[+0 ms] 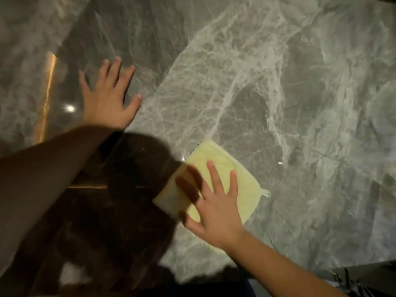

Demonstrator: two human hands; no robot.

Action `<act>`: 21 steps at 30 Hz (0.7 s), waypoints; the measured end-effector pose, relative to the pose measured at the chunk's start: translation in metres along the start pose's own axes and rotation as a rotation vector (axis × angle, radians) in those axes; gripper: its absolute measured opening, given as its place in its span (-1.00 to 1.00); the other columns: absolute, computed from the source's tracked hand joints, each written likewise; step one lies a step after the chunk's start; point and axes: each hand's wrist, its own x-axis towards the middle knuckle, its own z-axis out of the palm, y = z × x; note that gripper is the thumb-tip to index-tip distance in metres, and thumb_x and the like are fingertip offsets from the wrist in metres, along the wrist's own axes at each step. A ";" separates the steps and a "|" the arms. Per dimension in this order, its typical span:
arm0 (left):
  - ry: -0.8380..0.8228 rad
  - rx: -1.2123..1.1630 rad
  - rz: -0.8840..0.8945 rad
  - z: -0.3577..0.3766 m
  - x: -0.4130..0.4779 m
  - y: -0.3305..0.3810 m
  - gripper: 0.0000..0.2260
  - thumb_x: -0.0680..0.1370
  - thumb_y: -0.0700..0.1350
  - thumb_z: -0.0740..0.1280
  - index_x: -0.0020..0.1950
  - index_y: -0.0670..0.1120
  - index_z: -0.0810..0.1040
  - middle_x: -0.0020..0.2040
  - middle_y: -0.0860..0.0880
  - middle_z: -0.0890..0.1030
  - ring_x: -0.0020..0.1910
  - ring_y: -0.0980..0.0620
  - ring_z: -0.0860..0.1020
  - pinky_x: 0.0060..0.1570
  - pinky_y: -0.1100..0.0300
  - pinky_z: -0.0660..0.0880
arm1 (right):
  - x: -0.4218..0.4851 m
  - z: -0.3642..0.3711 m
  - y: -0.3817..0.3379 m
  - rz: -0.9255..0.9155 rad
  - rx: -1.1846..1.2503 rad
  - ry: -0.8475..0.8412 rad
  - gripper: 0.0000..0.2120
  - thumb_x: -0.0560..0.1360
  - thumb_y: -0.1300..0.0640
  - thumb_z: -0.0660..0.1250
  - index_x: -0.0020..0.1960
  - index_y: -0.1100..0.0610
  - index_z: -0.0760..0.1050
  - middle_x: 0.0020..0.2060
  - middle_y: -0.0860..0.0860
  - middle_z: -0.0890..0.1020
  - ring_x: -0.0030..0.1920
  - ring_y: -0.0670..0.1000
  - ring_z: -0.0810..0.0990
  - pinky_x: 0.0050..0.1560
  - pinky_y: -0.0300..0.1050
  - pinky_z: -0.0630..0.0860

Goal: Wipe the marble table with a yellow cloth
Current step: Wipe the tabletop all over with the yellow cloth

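Left hand [107, 97] lies flat, fingers spread, on the grey-veined marble table [278, 82], well apart from the right hand [216, 202], which presses straight, splayed fingers onto the yellow cloth [214, 155] near the table's front edge, a small white loop [265, 192] jutting from its right corner.

Indoor room, likely a home.
Polished grey veined marble table [257, 82] mirrors a warm light streak [46, 99].
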 end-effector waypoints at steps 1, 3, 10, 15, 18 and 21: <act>-0.007 0.003 -0.024 0.001 0.002 0.001 -0.40 0.51 0.21 0.04 0.51 0.04 0.12 0.57 -0.06 0.06 0.55 -0.08 0.01 0.37 -0.37 -0.12 | 0.023 -0.005 0.006 0.013 0.018 0.027 -0.30 0.44 -0.32 0.16 0.53 -0.14 0.14 0.55 -0.06 0.11 0.56 0.22 -0.08 0.37 0.47 -0.09; -0.038 0.006 -0.101 0.001 0.005 0.001 -0.37 0.48 0.23 0.06 0.52 0.05 0.10 0.58 -0.04 0.03 0.55 -0.09 -0.01 0.38 -0.36 -0.13 | 0.076 -0.019 0.019 0.036 0.071 0.065 -0.33 0.47 -0.33 0.14 0.53 -0.19 0.10 0.56 -0.10 0.05 0.56 0.16 -0.13 0.40 0.40 -0.21; -0.053 0.064 -0.091 0.003 0.002 -0.002 -0.36 0.49 0.26 0.03 0.53 0.04 0.11 0.56 -0.08 0.12 0.53 -0.17 0.07 0.36 -0.36 -0.01 | 0.267 -0.070 0.062 0.150 0.036 0.145 -0.37 0.53 -0.30 0.00 0.55 -0.18 -0.02 0.58 -0.08 -0.03 0.56 0.15 -0.20 0.40 0.44 -0.22; -0.048 0.031 -0.089 0.003 0.002 -0.003 -0.39 0.52 0.22 0.03 0.53 0.04 0.13 0.56 -0.07 0.12 0.54 -0.14 0.04 0.39 -0.34 -0.06 | 0.389 -0.108 0.092 0.234 0.081 0.192 -0.37 0.54 -0.29 0.00 0.56 -0.15 -0.01 0.58 -0.07 -0.04 0.56 0.16 -0.20 0.39 0.45 -0.24; -0.061 0.028 -0.082 0.002 0.002 -0.004 -0.42 0.54 0.18 0.03 0.54 0.03 0.14 0.56 -0.08 0.13 0.54 -0.14 0.03 0.40 -0.34 -0.03 | 0.436 -0.120 0.106 0.246 0.057 0.199 -0.36 0.54 -0.28 -0.02 0.56 -0.13 -0.03 0.58 -0.05 -0.04 0.56 0.18 -0.19 0.39 0.46 -0.22; -0.081 0.020 -0.082 0.001 0.003 -0.005 -0.43 0.55 0.17 0.02 0.54 0.03 0.12 0.57 -0.07 0.09 0.55 -0.13 0.00 0.40 -0.34 -0.04 | 0.459 -0.126 0.111 0.229 0.035 0.202 -0.35 0.53 -0.28 -0.03 0.57 -0.11 -0.03 0.58 -0.04 -0.04 0.56 0.19 -0.17 0.39 0.47 -0.20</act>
